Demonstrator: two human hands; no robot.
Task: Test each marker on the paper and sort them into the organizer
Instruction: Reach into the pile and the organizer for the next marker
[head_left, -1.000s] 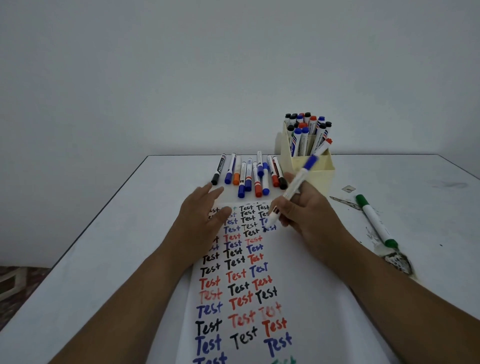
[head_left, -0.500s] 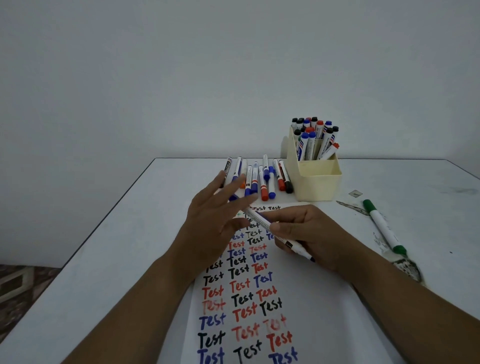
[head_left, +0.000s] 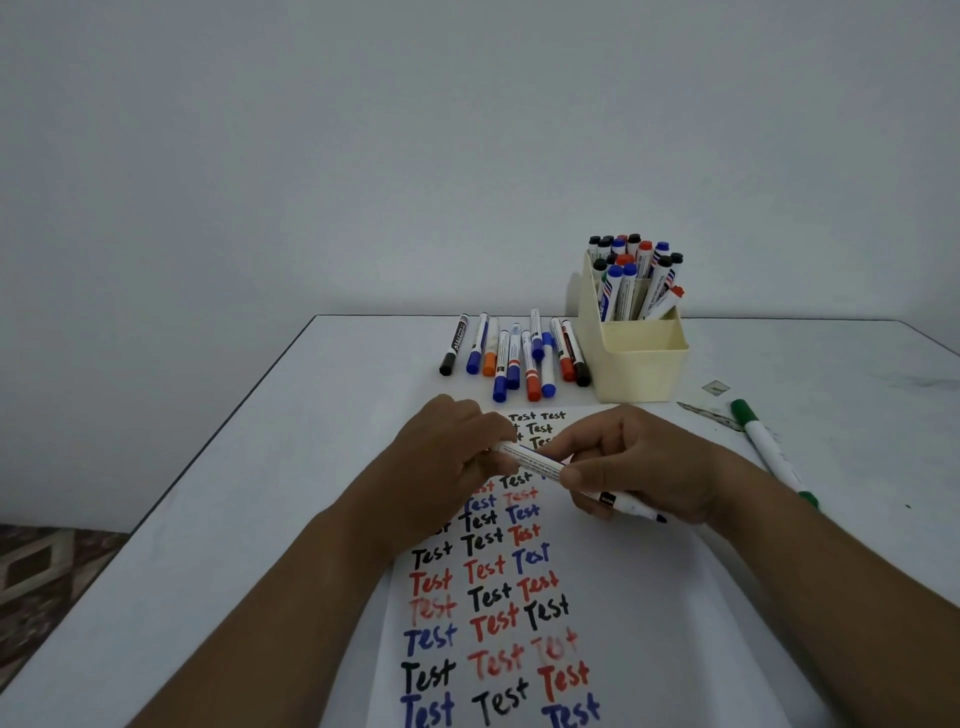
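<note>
Both hands meet over the top of a sheet of paper on a white counter. Between them lies one white marker, held nearly level and slanting down toward the person's right. The left hand curls its fingers around the marker's upper end, so whatever sits at that end is hidden inside the grip. The right hand pinches the barrel between thumb and fingers nearer the middle. The marker's dark tip pokes out below the right hand's grip, just above the paper.

Under and below the grips, the paper carries rows of the word "Test" written in black, red and blue.

Beyond the grips, at the paper's far edge, a row of loose markers lies side by side with black, blue and orange-red caps. Just to the right of that row stands a cream organizer; its rear compartment is packed with upright capped markers, and its front compartment looks bare from here.

To the right of the right hand's grip, a green marker lies alone on the counter, apart from the rest.
</note>
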